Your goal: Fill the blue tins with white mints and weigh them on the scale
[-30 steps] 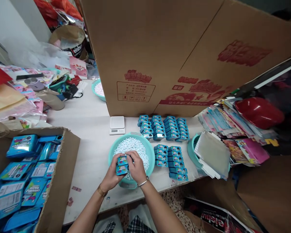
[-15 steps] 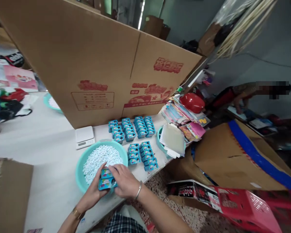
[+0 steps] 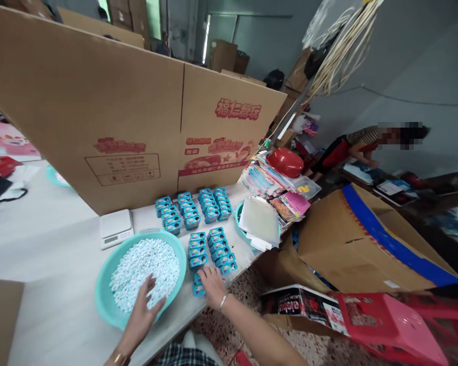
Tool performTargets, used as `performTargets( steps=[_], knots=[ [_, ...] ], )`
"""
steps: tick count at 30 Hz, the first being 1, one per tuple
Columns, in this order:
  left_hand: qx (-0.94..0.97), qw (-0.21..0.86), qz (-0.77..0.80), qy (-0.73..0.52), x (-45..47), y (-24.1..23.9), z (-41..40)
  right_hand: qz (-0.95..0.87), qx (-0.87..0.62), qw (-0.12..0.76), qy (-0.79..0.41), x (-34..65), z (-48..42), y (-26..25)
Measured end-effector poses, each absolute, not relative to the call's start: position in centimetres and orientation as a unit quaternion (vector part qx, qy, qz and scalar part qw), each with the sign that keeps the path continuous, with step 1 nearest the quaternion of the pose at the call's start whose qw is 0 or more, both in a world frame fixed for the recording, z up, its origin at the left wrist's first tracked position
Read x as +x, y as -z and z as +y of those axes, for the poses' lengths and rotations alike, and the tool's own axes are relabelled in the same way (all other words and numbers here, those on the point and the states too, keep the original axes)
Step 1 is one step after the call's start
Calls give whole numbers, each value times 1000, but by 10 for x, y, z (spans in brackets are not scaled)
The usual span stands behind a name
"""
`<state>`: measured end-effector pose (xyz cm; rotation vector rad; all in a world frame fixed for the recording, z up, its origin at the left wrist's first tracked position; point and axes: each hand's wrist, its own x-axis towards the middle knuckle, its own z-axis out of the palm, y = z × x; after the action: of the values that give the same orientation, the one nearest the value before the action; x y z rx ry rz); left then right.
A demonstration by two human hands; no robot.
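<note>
My right hand (image 3: 212, 287) is at the near end of a row on the table, its fingers closed over two small blue boxes (image 3: 199, 290) with printed labels. The hand partly hides them. More blue boxes (image 3: 197, 249) stand directly beyond in the same row, and another row of blue boxes (image 3: 221, 250) lies just to the right. My left hand (image 3: 142, 310) is empty, fingers spread, above the near side of a turquoise basin (image 3: 104, 292). Small pale white-blue pellets (image 3: 147, 269) fill the basin.
A white digital scale (image 3: 115, 227) sits behind the basin. Further blue boxes (image 3: 189, 209) stand before a tall cardboard panel (image 3: 137, 101). On the right are a second basin with papers (image 3: 259, 222), a red bowl (image 3: 285, 162), an open carton (image 3: 328, 239) and a red stool (image 3: 395, 325). A person bends over farther back.
The two blue boxes, held in both hands over the basin before, are now at the row's near end under my right hand. My left hand has let go and opened. The view has shifted.
</note>
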<state>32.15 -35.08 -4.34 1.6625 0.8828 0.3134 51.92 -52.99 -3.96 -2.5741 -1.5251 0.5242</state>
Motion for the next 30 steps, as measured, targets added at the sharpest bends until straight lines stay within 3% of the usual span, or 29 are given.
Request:
performTargets(
  steps=[6, 10, 17, 21, 24, 27, 30],
  knots=[
    [681, 504, 499, -184, 236, 67, -318, -496, -855, 75, -133, 536, -528, 69],
    [624, 480, 568, -239, 184, 56, -327, -494, -856, 123, -94, 506, -546, 85],
    [509, 385, 651, -412, 114, -2, -318, -580, -737, 346, -20, 455, -495, 138],
    [502, 270, 688, -449, 28, -31, -278, -650, -628, 388, -180, 391, -416, 101],
    [535, 158, 752, -351, -42, -49, -244, -676, -577, 373, -268, 328, -363, 48],
    [582, 101, 774, -228, -99, -57, -210, -731, -520, 347, -276, 259, -303, 1],
    [611, 109, 771, -142, -131, -51, -183, -801, -473, 294, -218, 189, -231, -29]
  ],
)
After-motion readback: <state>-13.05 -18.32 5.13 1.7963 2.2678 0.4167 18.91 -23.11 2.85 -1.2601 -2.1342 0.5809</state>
